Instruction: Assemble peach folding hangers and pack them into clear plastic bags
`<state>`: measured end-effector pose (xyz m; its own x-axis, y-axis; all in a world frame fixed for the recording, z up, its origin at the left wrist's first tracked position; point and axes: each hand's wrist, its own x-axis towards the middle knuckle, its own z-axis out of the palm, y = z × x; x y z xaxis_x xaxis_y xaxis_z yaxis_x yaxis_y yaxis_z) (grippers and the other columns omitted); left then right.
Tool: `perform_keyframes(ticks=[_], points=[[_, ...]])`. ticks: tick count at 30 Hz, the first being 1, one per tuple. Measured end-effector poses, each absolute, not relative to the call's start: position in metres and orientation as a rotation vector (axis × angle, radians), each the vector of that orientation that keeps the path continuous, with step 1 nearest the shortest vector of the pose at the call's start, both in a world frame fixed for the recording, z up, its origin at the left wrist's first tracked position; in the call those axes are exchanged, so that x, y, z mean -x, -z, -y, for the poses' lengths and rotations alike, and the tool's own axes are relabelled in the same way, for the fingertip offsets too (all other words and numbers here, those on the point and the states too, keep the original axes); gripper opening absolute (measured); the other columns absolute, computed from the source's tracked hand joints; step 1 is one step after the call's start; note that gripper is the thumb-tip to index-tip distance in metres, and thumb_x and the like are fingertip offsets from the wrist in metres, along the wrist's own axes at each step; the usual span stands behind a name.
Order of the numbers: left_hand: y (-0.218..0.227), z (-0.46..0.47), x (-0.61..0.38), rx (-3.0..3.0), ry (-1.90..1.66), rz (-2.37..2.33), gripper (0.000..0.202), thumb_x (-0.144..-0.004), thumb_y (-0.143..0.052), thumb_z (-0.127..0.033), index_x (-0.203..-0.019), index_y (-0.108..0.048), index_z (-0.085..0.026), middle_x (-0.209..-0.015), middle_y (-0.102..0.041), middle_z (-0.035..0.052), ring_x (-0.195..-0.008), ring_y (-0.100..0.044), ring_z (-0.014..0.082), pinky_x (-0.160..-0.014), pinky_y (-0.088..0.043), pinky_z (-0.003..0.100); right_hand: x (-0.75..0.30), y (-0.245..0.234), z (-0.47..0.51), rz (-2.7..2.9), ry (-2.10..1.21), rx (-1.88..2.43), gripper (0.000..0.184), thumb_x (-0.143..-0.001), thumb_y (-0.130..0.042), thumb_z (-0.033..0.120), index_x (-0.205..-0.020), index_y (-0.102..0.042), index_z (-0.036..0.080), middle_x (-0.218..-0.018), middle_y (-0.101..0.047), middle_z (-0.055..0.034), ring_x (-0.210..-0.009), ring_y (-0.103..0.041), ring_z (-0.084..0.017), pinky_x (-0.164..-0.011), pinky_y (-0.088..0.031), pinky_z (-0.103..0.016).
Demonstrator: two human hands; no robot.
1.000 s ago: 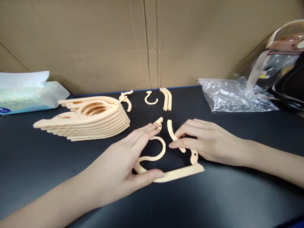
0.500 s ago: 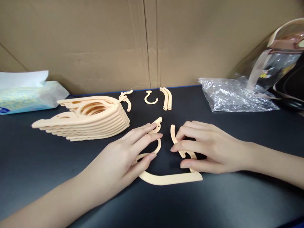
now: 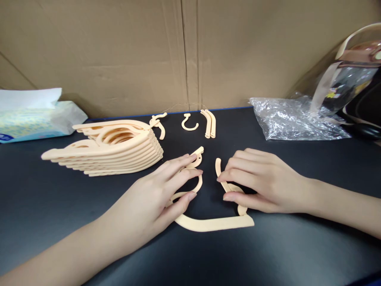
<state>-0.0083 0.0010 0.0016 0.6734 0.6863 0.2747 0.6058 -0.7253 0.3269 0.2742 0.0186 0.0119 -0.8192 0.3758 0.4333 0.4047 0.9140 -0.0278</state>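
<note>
My left hand point(image 3: 162, 188) lies over a cream plastic folding hanger point(image 3: 205, 224) on the dark table, its thumb and fingers bent round the hanger's left part and hiding some of it. With its thumb and fingertips, my right hand point(image 3: 258, 182) pinches a short curved hanger arm point(image 3: 218, 169) on the hanger's right side. Below this hand, a rounded end point(image 3: 242, 209) touches the long lower bar. Behind the hands lie a loose hook point(image 3: 189, 123) and two curved arms point(image 3: 210, 124) side by side.
At left stands a stack of cream folding hangers point(image 3: 119, 153), with more small hanger pieces point(image 3: 157, 123) beside it. A tissue pack point(image 3: 35, 117) sits behind it. On the right are a crumpled clear plastic bag point(image 3: 291, 119) and a drinking bottle point(image 3: 351, 79). Cardboard point(image 3: 119, 55) borders the table's back.
My right hand has shifted slightly up and its fingers have drawn in on the curved arm, which has turned a little. My left hand stays almost still.
</note>
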Motion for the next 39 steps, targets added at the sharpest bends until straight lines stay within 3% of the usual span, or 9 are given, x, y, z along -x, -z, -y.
perform_keyframes(ticks=[8, 14, 19, 26, 34, 39], points=[[-0.001, 0.000, 0.008, -2.720, -0.578, -1.036, 0.034, -0.111, -0.044, -0.030, -0.140, -0.060, -0.024, -0.164, -0.052, 0.0056, -0.150, -0.051, 0.0234, -0.124, -0.044, 0.036, -0.274, -0.013, -0.018, 2.632, 0.061, 0.616, 0.031, -0.109, -0.054, 0.033, -0.093, -0.073, 0.013, -0.081, -0.067, -0.0048, -0.072, -0.051, -0.018, -0.067, -0.043, -0.031], [0.003, -0.002, 0.009, -2.774, -0.583, -1.012, 0.035, -0.111, -0.042, -0.028, -0.142, -0.057, -0.022, -0.163, -0.052, 0.0073, -0.150, -0.050, 0.0235, -0.123, -0.046, 0.038, -0.272, -0.013, -0.015, 2.671, 0.002, 0.503, 0.040, -0.108, -0.053, 0.046, -0.106, -0.073, 0.012, -0.083, -0.067, -0.0061, -0.071, -0.049, -0.019, -0.065, -0.042, -0.033], [0.002, -0.001, 0.009, -2.778, -0.561, -1.032, 0.036, -0.112, -0.040, -0.028, -0.145, -0.054, -0.023, -0.164, -0.051, 0.0067, -0.153, -0.046, 0.0210, -0.125, -0.042, 0.036, -0.270, -0.014, -0.013, 2.679, -0.089, 0.471, 0.048, -0.108, -0.050, 0.055, -0.107, -0.072, 0.012, -0.083, -0.065, -0.0051, -0.069, -0.047, -0.017, -0.063, -0.041, -0.031], [-0.001, 0.001, 0.008, -2.766, -0.548, -1.027, 0.036, -0.112, -0.041, -0.028, -0.145, -0.055, -0.023, -0.164, -0.051, 0.0062, -0.153, -0.047, 0.0215, -0.125, -0.043, 0.036, -0.268, -0.012, -0.010, 2.665, -0.168, 0.469, 0.059, -0.099, -0.061, 0.066, -0.107, -0.071, 0.008, -0.085, -0.066, -0.0061, -0.072, -0.053, -0.018, -0.063, -0.043, -0.032], [0.000, -0.001, 0.008, -2.749, -0.586, -0.998, 0.037, -0.111, -0.044, -0.030, -0.145, -0.056, -0.024, -0.162, -0.053, 0.0068, -0.150, -0.050, 0.0244, -0.123, -0.046, 0.038, -0.270, -0.015, -0.006, 2.667, -0.275, 0.469, 0.065, -0.089, -0.076, 0.063, -0.120, -0.072, 0.007, -0.099, -0.070, -0.0104, -0.080, -0.059, -0.019, -0.071, -0.050, -0.034], [-0.001, 0.000, 0.008, -2.695, -0.556, -1.051, 0.039, -0.112, -0.043, -0.035, -0.149, -0.051, -0.024, -0.166, -0.048, 0.0063, -0.152, -0.047, 0.0234, -0.124, -0.044, 0.036, -0.270, -0.017, -0.005, 2.682, -0.283, 0.468, 0.068, -0.087, -0.078, 0.062, -0.127, -0.069, 0.008, -0.124, -0.071, -0.0184, -0.101, -0.069, -0.025, -0.085, -0.054, -0.039]])
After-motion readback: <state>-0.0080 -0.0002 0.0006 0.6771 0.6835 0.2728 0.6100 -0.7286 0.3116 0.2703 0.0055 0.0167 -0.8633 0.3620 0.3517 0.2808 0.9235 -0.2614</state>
